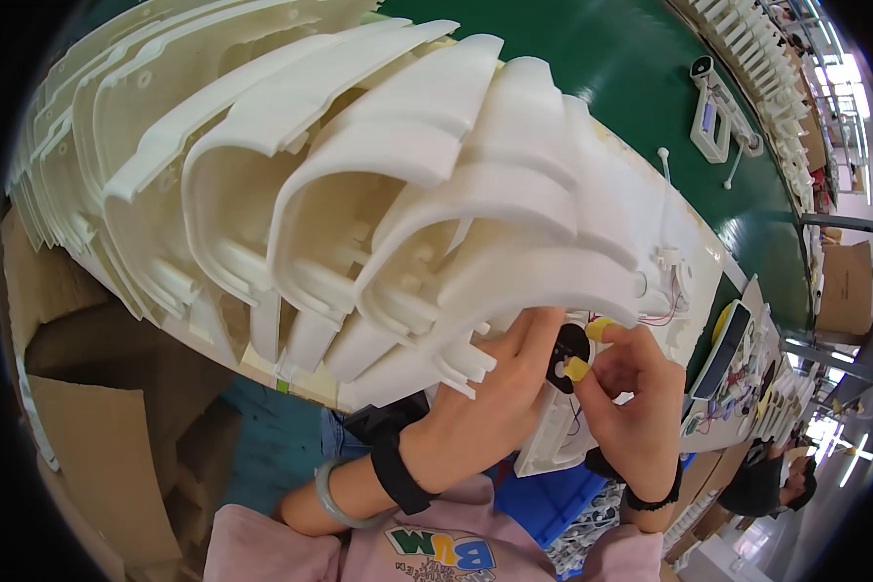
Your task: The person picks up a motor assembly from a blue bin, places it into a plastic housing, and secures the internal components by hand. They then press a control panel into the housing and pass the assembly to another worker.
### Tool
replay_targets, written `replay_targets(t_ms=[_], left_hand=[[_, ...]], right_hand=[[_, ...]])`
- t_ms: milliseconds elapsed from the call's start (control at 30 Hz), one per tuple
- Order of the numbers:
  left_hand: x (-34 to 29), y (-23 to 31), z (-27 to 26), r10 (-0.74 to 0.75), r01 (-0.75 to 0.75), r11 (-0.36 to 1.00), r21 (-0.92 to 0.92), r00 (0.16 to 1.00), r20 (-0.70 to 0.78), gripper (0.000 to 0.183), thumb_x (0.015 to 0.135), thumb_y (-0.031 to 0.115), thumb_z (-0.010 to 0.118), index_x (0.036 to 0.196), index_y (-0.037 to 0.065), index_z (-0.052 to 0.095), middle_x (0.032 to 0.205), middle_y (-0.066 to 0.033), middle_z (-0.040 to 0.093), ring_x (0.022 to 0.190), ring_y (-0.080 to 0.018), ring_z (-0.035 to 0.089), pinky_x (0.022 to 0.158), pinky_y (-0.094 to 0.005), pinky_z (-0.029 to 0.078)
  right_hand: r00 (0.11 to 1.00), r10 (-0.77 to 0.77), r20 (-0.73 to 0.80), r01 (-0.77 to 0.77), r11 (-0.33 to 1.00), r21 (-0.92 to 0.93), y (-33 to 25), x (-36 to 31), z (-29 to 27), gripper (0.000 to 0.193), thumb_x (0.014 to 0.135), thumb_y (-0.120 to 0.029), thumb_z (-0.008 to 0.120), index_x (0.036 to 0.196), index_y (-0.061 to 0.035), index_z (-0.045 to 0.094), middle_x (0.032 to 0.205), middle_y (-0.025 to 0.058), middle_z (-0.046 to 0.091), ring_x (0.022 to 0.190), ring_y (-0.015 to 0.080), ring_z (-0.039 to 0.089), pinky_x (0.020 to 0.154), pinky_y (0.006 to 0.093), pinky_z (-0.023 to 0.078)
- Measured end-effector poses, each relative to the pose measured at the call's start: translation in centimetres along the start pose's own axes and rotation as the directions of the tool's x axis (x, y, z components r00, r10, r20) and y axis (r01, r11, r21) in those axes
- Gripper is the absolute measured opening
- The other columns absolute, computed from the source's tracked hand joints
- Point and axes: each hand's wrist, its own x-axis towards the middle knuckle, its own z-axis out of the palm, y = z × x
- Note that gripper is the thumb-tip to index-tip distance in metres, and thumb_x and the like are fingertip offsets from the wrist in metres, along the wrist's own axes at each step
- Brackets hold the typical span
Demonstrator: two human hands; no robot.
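A black round part [562,376] lies between my hands, seated at the end of a white plastic housing [553,433]. My right hand [640,393] wears yellow finger covers on thumb and index finger. Its thumb tip presses the face of the black part, and the index finger is bent at its upper edge. On the other side, my left hand [495,393] is closed about the housing beside the black part. The nearest of the stacked white curved shells [533,276] overhangs the left fingertips and hides part of them.
Many nested white shells fill the table's left and middle. A green surface [611,58] with a white assembly [713,121] lies beyond. A phone-like device [721,349] and small parts are at right. Cardboard boxes [102,466] stand lower left, a blue bin [553,500] below. Another person [771,482] sits far right.
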Motion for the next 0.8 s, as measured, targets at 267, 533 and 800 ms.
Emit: replay_targets(t_ms=[267, 533, 800], left_hand=[[-0.3, -1.0, 0.2, 0.057, -0.057, 0.998, 0.022, 0.998, 0.004, 0.080, 0.069, -0.003, 0.065, 0.140, 0.004, 0.030, 0.111, -0.0179, 0.060, 0.080, -0.0356, 0.063, 0.062, -0.0420, 0.050], [-0.2, -0.9, 0.1, 0.088, -0.087, 0.994, 0.064, 0.996, -0.010, 0.079, 0.069, -0.002, 0.064, 0.139, 0.004, 0.030, 0.108, -0.0171, 0.060, 0.081, -0.0360, 0.063, 0.063, -0.0425, 0.051], [-0.2, -0.2, 0.0, 0.060, -0.061, 0.998, 0.020, 0.997, 0.039, 0.081, 0.069, -0.004, 0.065, 0.141, 0.003, 0.029, 0.114, -0.0168, 0.056, 0.083, -0.0337, 0.063, 0.070, -0.0398, 0.051]], right_hand=[[0.994, -0.109, -0.007, 0.108, 0.991, -0.077, -0.2, -0.1, 0.9, 0.019, 0.073, 0.008, 0.066, 0.091, 0.0058, 0.060, 0.064, 0.0045, 0.059, 0.055, 0.0065, 0.056, 0.055, 0.0202, 0.046], [0.996, -0.087, -0.013, 0.085, 0.992, -0.091, -0.3, -0.3, 0.7, 0.017, 0.074, 0.008, 0.065, 0.090, 0.0053, 0.061, 0.066, 0.0066, 0.061, 0.056, 0.0092, 0.059, 0.055, 0.0220, 0.048], [0.988, -0.145, 0.059, 0.149, 0.987, -0.055, 1.1, -0.2, 0.3, 0.026, 0.074, 0.006, 0.068, 0.098, 0.0034, 0.060, 0.070, 0.0080, 0.062, 0.059, 0.0093, 0.060, 0.056, 0.0223, 0.048]])
